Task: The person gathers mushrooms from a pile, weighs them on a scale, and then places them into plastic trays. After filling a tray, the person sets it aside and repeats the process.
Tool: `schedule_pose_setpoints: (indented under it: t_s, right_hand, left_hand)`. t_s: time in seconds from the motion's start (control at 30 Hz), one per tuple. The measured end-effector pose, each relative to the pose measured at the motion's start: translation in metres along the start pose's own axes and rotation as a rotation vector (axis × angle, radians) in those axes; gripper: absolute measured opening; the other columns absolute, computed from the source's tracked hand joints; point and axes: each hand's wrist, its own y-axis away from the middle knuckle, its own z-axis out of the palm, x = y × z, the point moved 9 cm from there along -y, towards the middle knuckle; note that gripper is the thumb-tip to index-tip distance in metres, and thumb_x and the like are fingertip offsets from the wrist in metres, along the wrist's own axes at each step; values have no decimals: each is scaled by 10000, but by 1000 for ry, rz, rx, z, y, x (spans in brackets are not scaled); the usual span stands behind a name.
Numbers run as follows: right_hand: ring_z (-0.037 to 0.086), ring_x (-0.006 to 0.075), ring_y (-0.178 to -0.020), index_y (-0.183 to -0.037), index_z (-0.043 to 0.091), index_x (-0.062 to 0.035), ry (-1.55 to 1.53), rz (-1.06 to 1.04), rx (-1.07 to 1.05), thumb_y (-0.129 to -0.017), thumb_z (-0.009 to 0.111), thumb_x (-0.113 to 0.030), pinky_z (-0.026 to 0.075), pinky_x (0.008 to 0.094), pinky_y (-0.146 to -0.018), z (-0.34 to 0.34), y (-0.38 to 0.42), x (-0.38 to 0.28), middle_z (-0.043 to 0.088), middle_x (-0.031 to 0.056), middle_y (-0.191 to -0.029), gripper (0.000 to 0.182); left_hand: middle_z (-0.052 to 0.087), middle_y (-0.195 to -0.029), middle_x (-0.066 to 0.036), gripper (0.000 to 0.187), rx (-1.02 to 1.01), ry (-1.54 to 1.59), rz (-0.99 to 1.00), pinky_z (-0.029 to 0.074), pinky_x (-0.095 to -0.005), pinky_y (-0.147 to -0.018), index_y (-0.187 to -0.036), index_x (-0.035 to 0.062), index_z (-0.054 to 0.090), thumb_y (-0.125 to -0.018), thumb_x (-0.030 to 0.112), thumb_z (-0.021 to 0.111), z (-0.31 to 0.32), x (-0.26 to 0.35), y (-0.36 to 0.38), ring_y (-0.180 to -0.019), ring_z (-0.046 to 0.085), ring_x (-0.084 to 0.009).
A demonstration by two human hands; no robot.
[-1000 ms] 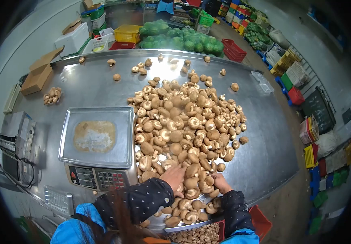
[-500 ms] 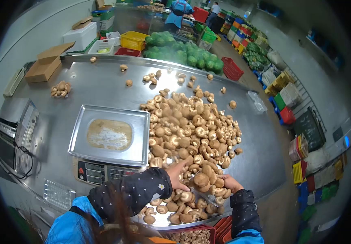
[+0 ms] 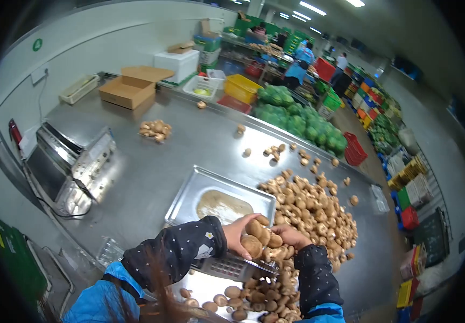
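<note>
Between my two hands is a clear plastic tray (image 3: 265,265) heaped with brown mushrooms (image 3: 252,246), held just above the front edge of the weighing scale. My left hand (image 3: 236,236) grips its left side, thumb and fingers around the mushrooms. On the other side, my right hand (image 3: 291,236) closes on the tray's right end, its fingertips partly hidden. The scale's metal pan (image 3: 181,200) lies directly beyond, with a worn brownish patch in its middle. A large mushroom pile (image 3: 318,210) spreads to the right, and more loose mushrooms (image 3: 232,292) lie in front, near my body.
A packed mushroom tray (image 3: 155,130) sits farther back on the steel table (image 3: 119,183). A metal machine (image 3: 76,167) with a black cable stands left, beside stacked clear trays (image 3: 110,251). An open cardboard box (image 3: 127,92) and green vegetables (image 3: 302,123) line the back. People (image 3: 302,56) stand beyond.
Both hands have carried the filled tray up and left from the mushroom pile toward the scale. The head view has swung left and up, showing more of the room.
</note>
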Motion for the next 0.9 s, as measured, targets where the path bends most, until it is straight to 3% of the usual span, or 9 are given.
schedule_pose_setpoints:
  t_s: [0.03, 0.07, 0.2, 0.33, 0.47, 0.6, 0.7, 0.8, 0.9]
  right_hand:
    - [601, 103, -828, -1071, 636, -16, -146, 16, -111, -813, 546, 51, 505, 263, -754, 30, 5, -57, 660, 30, -956, 281]
    - [593, 97, -804, -1058, 641, -13, -104, -58, -4, -810, 582, -1, 500, 260, -737, -1, -69, 11, 661, 25, -930, 255]
    - [553, 89, -746, -1011, 655, -56, 439, -76, -16, -733, 640, -75, 468, 264, -711, 34, -124, -71, 659, 5, -848, 280]
    - [603, 195, -797, -1004, 622, -35, 693, -397, 181, -696, 548, 25, 476, 296, -729, 44, -124, -117, 650, 95, -884, 323]
    - [601, 227, -920, -1152, 563, -48, 492, -375, 214, -680, 451, 119, 471, 306, -804, 40, -101, -119, 619, 132, -1027, 513]
    - [583, 218, -984, -1206, 525, -56, 730, -425, 272, -690, 442, 121, 468, 310, -833, 46, -87, -146, 589, 127, -1122, 552]
    - [572, 264, -1024, -1254, 500, -77, 365, -481, 317, -776, 522, -53, 453, 331, -878, 53, -95, -159, 566, 144, -1175, 480]
    - [591, 306, -972, -1228, 528, -87, 545, -428, 213, -800, 587, -192, 447, 330, -887, 77, -115, -177, 588, 180, -1123, 445]
    - [595, 282, -958, -1175, 564, -94, 544, -338, 97, -766, 620, -163, 454, 325, -872, 89, -115, -188, 613, 173, -1057, 419]
  left_hand:
    - [360, -1346, -192, 1208, 69, -54, 67, 357, -391, -1019, -1441, 150, 31, -556, 123, 853, -23, -8, 5, -1227, 408, -279]
    - [340, -1359, -190, 1193, 134, -109, 134, 337, -390, -1037, -1437, 126, 47, -559, 129, 854, -44, -12, 12, -1239, 391, -270]
    - [345, -1355, -182, 1164, 386, -255, 53, 319, -382, -1050, -1425, 79, 106, -546, 157, 865, -108, -50, 37, -1268, 353, -253]
    - [367, -1333, -235, 1147, 574, -446, 145, 274, -416, -1064, -1402, 74, 227, -491, 353, 866, -125, -63, 51, -1255, 339, -382]
    - [282, -1389, -239, 1110, 586, -600, -149, 251, -461, -1059, -1399, 155, 255, -503, 456, 837, -128, -69, 60, -1260, 294, -440]
    - [253, -1405, -236, 1108, 557, -574, -36, 261, -458, -1056, -1396, 153, 260, -499, 421, 851, -124, -62, 54, -1262, 296, -433]
    - [265, -1399, -226, 1090, 622, -539, 47, 269, -466, -1053, -1390, 152, 262, -503, 362, 861, -117, -48, 62, -1259, 304, -420]
    - [313, -1368, -187, 955, 727, -631, 88, 308, -452, -1019, -1340, 171, 363, -525, 293, 847, -111, -27, 76, -1231, 345, -387]
    - [478, -1175, -86, 483, 795, -833, 241, 375, -426, -922, -1013, 161, 637, -563, 184, 809, -89, -8, 88, -1074, 440, -321]
